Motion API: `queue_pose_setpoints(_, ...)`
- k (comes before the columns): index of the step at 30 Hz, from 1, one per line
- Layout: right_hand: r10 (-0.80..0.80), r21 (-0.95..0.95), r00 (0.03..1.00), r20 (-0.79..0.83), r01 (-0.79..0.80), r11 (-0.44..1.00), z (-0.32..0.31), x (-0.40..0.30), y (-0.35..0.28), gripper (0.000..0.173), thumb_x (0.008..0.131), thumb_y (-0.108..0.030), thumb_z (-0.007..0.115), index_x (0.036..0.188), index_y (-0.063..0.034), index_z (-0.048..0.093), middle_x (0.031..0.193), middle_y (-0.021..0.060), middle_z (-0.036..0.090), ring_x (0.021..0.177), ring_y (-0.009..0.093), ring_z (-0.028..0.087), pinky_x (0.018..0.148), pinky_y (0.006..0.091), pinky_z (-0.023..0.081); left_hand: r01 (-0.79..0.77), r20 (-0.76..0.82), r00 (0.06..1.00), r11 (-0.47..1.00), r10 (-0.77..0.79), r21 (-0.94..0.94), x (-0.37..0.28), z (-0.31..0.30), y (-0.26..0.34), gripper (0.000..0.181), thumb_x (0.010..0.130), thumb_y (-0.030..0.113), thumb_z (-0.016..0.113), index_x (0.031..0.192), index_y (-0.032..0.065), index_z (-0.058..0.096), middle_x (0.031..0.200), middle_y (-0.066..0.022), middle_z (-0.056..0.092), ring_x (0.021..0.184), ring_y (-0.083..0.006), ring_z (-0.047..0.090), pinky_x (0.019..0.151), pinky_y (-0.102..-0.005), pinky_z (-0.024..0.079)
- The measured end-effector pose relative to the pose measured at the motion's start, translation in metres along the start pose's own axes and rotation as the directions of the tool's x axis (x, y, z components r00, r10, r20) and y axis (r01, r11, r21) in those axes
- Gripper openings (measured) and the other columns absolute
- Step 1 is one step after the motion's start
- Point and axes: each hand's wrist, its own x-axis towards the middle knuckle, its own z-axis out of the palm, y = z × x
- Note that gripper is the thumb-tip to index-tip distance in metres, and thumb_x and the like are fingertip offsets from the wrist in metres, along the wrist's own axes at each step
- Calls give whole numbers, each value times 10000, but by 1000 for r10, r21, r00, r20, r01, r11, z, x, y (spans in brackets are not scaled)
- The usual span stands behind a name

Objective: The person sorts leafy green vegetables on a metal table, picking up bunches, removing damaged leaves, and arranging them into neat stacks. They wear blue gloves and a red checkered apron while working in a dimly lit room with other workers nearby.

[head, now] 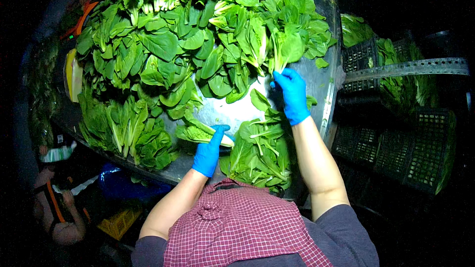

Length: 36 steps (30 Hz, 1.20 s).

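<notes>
My left hand (207, 155), in a blue glove, grips a trimmed head of leafy greens (195, 132) near its pale stem end, which points right. Further up and to the right, my right hand (294, 94), gloved the same way, pinches the stem base of another leafy green plant (291, 48), its leaves spread away from me. A large heap of leafy greens (159, 46) covers the far part of the metal tabletop (226, 110). Between my forearms, close to my apron, lies a pile of loose leaves and stalks (259, 152).
Upright bunches of greens (126, 129) sit along the near left edge. Black plastic crates (423, 148) with greens stand to the right, below a perforated metal strip (408, 69). At lower left are another person (59, 196), a blue container (126, 183) and a yellow crate (119, 224).
</notes>
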Motion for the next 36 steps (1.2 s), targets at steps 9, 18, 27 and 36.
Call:
queue_pose_setpoints(9, 164, -154, 940, 301, -122, 981, -3, -104, -10, 145, 773, -80, 716, 878, -15, 641, 786, 27, 635, 673, 86, 572, 633, 228, 463, -136, 20, 990, 978, 141, -160, 18, 39, 38, 236, 830, 246, 682, 923, 30, 661, 831, -36, 653, 703, -127, 597, 662, -270, 473)
queue_pose_setpoints(18, 367, 301, 927, 82, -374, 877, 8, -147, 27, 153, 871, -168, 626, 922, -29, 586, 810, 49, 620, 649, 121, 587, 596, 240, 472, 68, -47, 994, 884, -101, -462, 13, 34, 11, 304, 804, 192, 705, 1042, 16, 639, 990, -51, 640, 849, -149, 589, 769, -259, 461)
queue_pose_setpoints(27, 189, -233, 944, 270, -126, 964, 12, -153, 20, 358, 850, -255, 654, 1119, -34, 572, 746, -1, 558, 605, 66, 474, 560, 211, 401, 95, -65, 990, 935, -125, -341, 5, 20, 16, 297, 782, 193, 728, 1014, 20, 660, 945, -28, 650, 807, -120, 589, 727, -246, 455)
queue_pose_setpoints(36, 251, -609, 871, 423, 67, 791, 10, -145, 24, 281, 763, -309, 682, 745, -32, 637, 622, 156, 563, 546, 198, 530, 530, 363, 430, 249, -37, 967, 968, -250, -40, -2, 10, 8, 270, 836, 181, 657, 1045, 12, 645, 928, -35, 644, 786, -119, 586, 686, -245, 456)
